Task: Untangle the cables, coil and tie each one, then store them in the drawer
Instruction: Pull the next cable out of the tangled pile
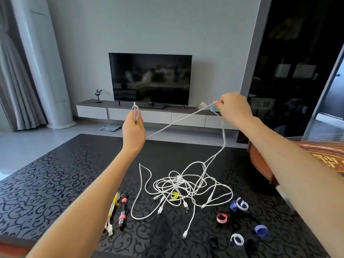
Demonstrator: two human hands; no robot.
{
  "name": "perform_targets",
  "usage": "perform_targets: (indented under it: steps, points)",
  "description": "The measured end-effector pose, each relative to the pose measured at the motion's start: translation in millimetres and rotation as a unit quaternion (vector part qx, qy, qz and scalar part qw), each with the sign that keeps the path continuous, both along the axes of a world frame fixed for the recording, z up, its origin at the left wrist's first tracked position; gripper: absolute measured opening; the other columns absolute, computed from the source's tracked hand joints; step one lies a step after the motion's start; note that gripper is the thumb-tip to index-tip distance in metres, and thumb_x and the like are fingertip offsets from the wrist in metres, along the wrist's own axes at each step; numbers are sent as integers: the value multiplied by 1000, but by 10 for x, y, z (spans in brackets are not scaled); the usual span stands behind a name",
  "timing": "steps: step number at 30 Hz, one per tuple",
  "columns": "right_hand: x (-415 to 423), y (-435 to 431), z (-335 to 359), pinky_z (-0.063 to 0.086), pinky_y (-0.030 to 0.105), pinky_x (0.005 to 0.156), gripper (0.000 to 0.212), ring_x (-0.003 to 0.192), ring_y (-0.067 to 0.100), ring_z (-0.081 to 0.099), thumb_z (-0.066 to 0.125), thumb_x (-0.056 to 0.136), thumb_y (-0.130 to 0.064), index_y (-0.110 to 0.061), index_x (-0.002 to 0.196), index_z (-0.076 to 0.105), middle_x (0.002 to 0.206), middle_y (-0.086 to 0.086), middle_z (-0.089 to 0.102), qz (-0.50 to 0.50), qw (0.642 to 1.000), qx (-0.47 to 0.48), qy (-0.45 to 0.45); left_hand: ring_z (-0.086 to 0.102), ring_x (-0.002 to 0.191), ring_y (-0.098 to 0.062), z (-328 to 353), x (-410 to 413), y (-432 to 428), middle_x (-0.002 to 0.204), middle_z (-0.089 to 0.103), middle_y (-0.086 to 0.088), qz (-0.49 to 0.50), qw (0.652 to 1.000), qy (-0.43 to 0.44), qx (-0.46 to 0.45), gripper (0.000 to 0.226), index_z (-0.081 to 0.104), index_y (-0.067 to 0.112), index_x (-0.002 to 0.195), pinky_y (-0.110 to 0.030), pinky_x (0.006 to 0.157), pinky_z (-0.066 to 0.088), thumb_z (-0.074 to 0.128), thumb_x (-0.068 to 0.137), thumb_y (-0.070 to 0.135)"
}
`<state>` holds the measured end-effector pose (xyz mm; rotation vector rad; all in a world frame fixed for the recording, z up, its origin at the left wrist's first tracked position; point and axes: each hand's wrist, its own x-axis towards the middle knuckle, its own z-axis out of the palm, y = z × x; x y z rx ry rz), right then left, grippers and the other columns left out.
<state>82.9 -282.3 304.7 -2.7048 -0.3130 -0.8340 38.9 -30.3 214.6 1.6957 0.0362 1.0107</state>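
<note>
Gripping small coil of white cable (186,118) in left hand (133,130), centre of frame, grip closed round the loops. Pinching same cable in right hand (235,108), right of centre, leading down into tangle (186,185) on worktop (55,183), lower centre. Likely risking tightened knots if pulling harder against the tangle, dragging it onto 2 tied cables (116,213) at lower left, or dropping loops.

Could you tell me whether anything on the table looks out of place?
Yes: a yellow-green tie lies inside the tangle of white cables, away from the other loose ties grouped to its right.
</note>
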Motion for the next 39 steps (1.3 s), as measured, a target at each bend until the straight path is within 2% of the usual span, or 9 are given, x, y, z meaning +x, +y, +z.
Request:
perform_targets:
  steps: [4, 7, 11, 15, 20, 26, 30, 33, 39]
  points:
    - [-125, 41, -182, 44, 32, 64, 30, 71, 28, 59, 55, 93, -24, -5, 73, 68, 71, 11, 65, 65, 993, 46, 91, 36, 56, -18, -87, 71, 4, 64, 41, -3, 27, 990, 136, 16, 37, 37, 12, 71, -31, 51, 32, 37, 101, 34]
    - [-352, 150, -434, 44, 27, 66, 25, 70, 15, 62, 57, 92, -28, -18, 74, 72, 71, -2, 69, 194, 952, 14, 235, 25, 42, -11, -146, 90, -5, 55, 28, 1, -126, 956, 213, -159, 36, 31, 17, 68, -24, 42, 23, 49, 98, 25]
    - [-510, 262, -764, 51, 25, 60, 29, 56, 13, 62, 41, 102, -22, -6, 94, 63, 61, 1, 64, 296, 842, 264, 365, 21, 35, -6, -117, -14, 22, 45, 25, 8, -306, 853, 270, -326, 27, 40, 12, 74, -19, 37, 20, 49, 97, 24]
    - [-461, 369, -1031, 39, 34, 66, 31, 76, 23, 55, 29, 104, -26, -11, 101, 56, 82, 4, 59, 128, 983, 2, 129, 21, 34, -5, -125, -74, -14, 46, 25, 8, -338, 841, 306, -291, 30, 50, 6, 83, -17, 36, 18, 44, 100, 30]
    - [-458, 352, -1238, 44, 30, 75, 24, 93, 24, 61, 43, 97, -11, -16, 104, 65, 103, 1, 68, 89, 964, -155, 195, 22, 37, -6, -224, -152, -156, 49, 27, 7, -351, 860, 328, -172, 40, 53, 5, 89, -18, 34, 22, 35, 102, 38]
    - [-605, 460, -1353, 37, 22, 55, 31, 44, 1, 46, 42, 97, -18, -17, 76, 64, 50, -9, 51, 284, 923, 79, 249, 24, 39, -6, -420, -194, -364, 51, 30, 8, -354, 874, 327, -62, 36, 50, 9, 84, -18, 38, 23, 34, 102, 36]
    - [-593, 514, -1297, 34, 12, 49, 39, 41, 2, 39, 41, 99, -15, 0, 71, 62, 46, -6, 49, 309, 898, 248, 194, 19, 42, -6, -557, -240, -480, 55, 22, 6, -423, 827, 356, -102, 53, 53, 7, 86, -17, 39, 22, 42, 88, 59]
    - [-578, 543, -1300, 42, 17, 58, 38, 47, 5, 46, 42, 99, -13, -10, 66, 61, 50, 0, 53, 309, 884, 295, 191, 15, 43, -5, -645, -258, -525, 52, 19, 9, -484, 782, 354, -169, 65, 54, 11, 85, -18, 41, 14, 42, 70, 73]
    - [-557, 570, -1366, 43, 23, 50, 32, 41, 11, 44, 43, 100, -15, 1, 84, 66, 50, 5, 52, 294, 862, 354, 211, 21, 41, -2, -807, -310, -628, 49, 26, 11, -533, 763, 333, -149, 28, 51, 15, 70, -13, 38, 21, 62, 83, 38]
